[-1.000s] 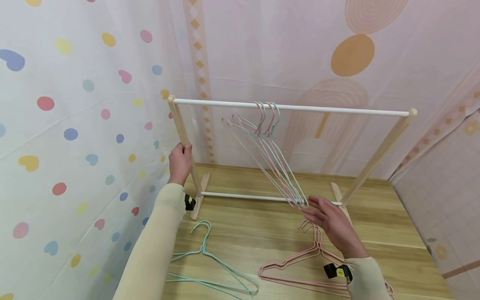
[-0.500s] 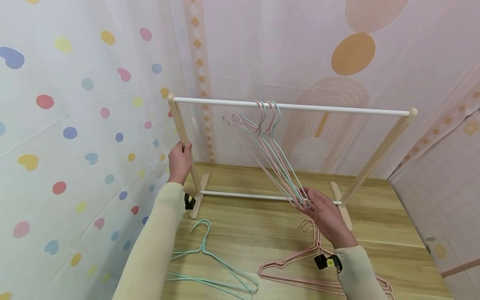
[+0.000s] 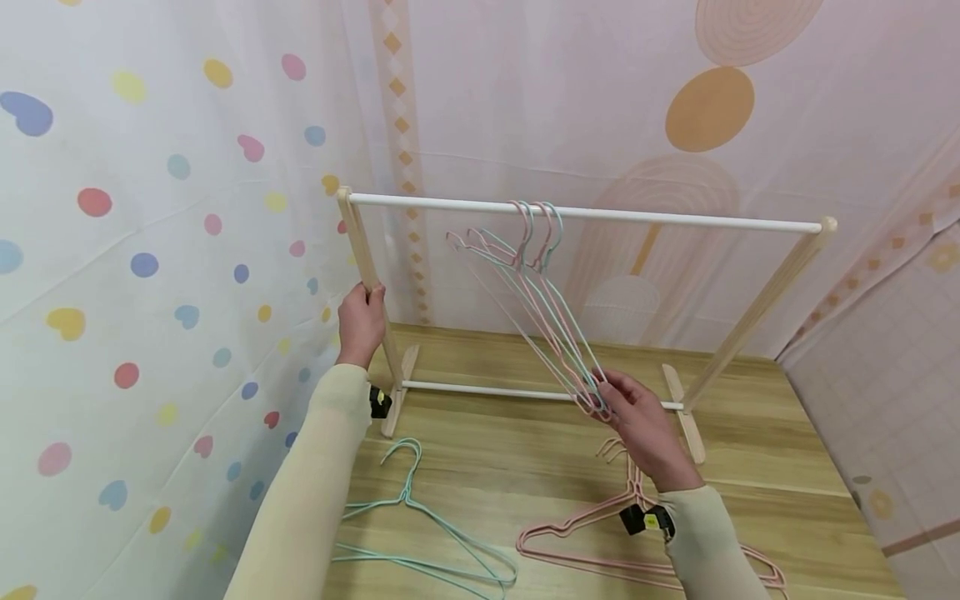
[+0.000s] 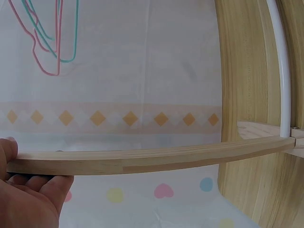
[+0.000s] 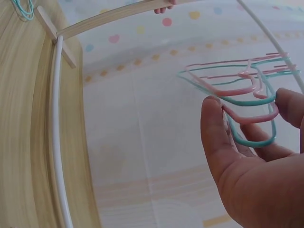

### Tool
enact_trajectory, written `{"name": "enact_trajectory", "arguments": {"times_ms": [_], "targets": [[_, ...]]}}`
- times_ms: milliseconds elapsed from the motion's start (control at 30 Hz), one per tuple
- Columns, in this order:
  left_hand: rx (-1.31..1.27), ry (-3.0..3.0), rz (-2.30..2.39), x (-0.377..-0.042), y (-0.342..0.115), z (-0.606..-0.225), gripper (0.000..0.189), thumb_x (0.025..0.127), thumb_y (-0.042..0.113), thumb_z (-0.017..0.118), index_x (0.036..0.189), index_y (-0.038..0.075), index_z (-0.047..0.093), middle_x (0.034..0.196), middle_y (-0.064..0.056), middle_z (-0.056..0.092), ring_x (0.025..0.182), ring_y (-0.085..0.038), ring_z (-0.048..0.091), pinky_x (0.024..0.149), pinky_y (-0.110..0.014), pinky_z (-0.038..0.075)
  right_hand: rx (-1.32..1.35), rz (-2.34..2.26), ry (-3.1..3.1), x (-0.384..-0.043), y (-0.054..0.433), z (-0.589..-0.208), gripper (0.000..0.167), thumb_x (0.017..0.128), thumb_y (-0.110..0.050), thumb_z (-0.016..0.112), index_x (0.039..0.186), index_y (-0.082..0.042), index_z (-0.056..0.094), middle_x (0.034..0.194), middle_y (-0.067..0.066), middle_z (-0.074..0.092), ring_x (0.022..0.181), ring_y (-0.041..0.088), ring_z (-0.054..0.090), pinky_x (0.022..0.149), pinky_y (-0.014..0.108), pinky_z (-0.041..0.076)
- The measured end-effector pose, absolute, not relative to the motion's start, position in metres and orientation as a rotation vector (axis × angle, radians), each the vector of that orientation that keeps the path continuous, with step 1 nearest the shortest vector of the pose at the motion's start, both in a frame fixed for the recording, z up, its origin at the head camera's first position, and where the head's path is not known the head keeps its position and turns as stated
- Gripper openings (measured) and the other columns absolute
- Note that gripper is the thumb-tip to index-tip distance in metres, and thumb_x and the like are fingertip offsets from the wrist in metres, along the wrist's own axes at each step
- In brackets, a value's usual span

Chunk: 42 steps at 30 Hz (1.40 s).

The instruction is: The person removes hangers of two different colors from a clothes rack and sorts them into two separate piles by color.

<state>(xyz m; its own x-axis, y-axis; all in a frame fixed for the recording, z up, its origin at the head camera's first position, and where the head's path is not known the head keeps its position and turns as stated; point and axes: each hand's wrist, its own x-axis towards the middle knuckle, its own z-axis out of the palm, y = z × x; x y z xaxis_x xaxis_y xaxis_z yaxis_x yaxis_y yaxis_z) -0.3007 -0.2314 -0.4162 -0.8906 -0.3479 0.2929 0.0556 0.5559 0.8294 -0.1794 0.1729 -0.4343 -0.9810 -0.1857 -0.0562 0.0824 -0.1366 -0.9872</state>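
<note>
A clothes rack with a white top rail (image 3: 675, 219) and wooden legs stands on the wooden surface. My left hand (image 3: 362, 323) grips the rack's left wooden post (image 3: 360, 242); in the left wrist view, thumb and fingers close round that post (image 4: 123, 162). Several pink and mint-green hangers (image 3: 519, 265) hang together by their hooks near the middle of the rail. Their lower right corners tilt toward me, held by my right hand (image 3: 648, 429). In the right wrist view, thumb and fingers surround the hanger corners (image 5: 256, 142); parts of the fingers are hidden behind them.
Mint-green hangers (image 3: 407, 498) lie flat at the front left, pink hangers (image 3: 558, 530) at the front right. A white lower bar (image 3: 480, 388) joins the rack's feet. Patterned curtains (image 3: 480, 108) stand behind and at both sides.
My right hand has moved left and slightly up, from touching the hanger corners with straight fingers to curling round them. The left hand stays on the post.
</note>
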Motion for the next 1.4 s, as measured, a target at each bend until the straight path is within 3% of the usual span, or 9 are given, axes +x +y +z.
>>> {"name": "enact_trajectory", "arguments": {"times_ms": [133,367,500,700,1033,1400], "targets": [[0.235,-2.371,-1.277,-0.3010,-0.2311,-0.4167,0.036,0.105,0.027,0.045,0.107,-0.005,0.061,0.074,-0.013,0.046,0.065,-0.029,0.045,0.059,-0.038,0.039,-0.125,-2.229,1.990,-0.1786,0.1738,-0.4350,0.048,0.103,-0.024,0.051,0.140,0.005,0.044,0.125,0.021,0.052,0.104,0.022,0.060,0.087,0.031,0.050],[0.247,-2.374,-1.281,-0.3014,-0.2317,-0.4175,0.037,0.105,0.030,0.044,0.104,-0.004,0.059,0.074,-0.013,0.044,0.064,-0.029,0.044,0.059,-0.038,0.039,-0.165,-2.317,1.939,-0.1780,0.1745,-0.4368,0.046,0.105,-0.020,0.046,0.139,0.010,0.042,0.144,0.021,0.041,0.119,0.027,0.053,0.090,0.032,0.049],[0.244,-2.371,-1.280,-0.3011,-0.2321,-0.4179,0.038,0.105,0.030,0.044,0.103,-0.005,0.059,0.073,-0.013,0.044,0.064,-0.029,0.044,0.059,-0.038,0.039,-0.174,-2.369,1.895,-0.1779,0.1743,-0.4371,0.046,0.106,-0.018,0.045,0.139,0.014,0.039,0.139,0.019,0.046,0.116,0.024,0.056,0.093,0.034,0.047],[0.236,-2.363,-1.274,-0.3006,-0.2326,-0.4181,0.035,0.105,0.028,0.045,0.097,-0.003,0.057,0.072,-0.013,0.043,0.064,-0.029,0.045,0.058,-0.038,0.039,-0.156,-2.441,1.875,-0.1765,0.1741,-0.4359,0.046,0.106,-0.016,0.042,0.138,0.017,0.036,0.125,0.000,0.060,0.110,0.014,0.060,0.094,0.030,0.046],[0.244,-2.362,-1.262,-0.3014,-0.2308,-0.4173,0.034,0.105,0.027,0.046,0.098,-0.003,0.058,0.071,-0.012,0.044,0.064,-0.029,0.045,0.058,-0.038,0.039,-0.161,-2.555,1.890,-0.1758,0.1777,-0.4344,0.047,0.105,-0.016,0.044,0.140,0.015,0.035,0.126,0.003,0.061,0.117,0.013,0.056,0.095,0.028,0.045],[0.230,-2.358,-1.257,-0.3026,-0.2300,-0.4180,0.032,0.105,0.025,0.046,0.097,-0.003,0.058,0.071,-0.012,0.043,0.063,-0.029,0.045,0.058,-0.038,0.038,-0.162,-2.656,1.837,-0.1759,0.1807,-0.4309,0.049,0.104,-0.015,0.047,0.137,0.019,0.036,0.120,0.004,0.065,0.109,0.015,0.061,0.084,0.024,0.049]]}}
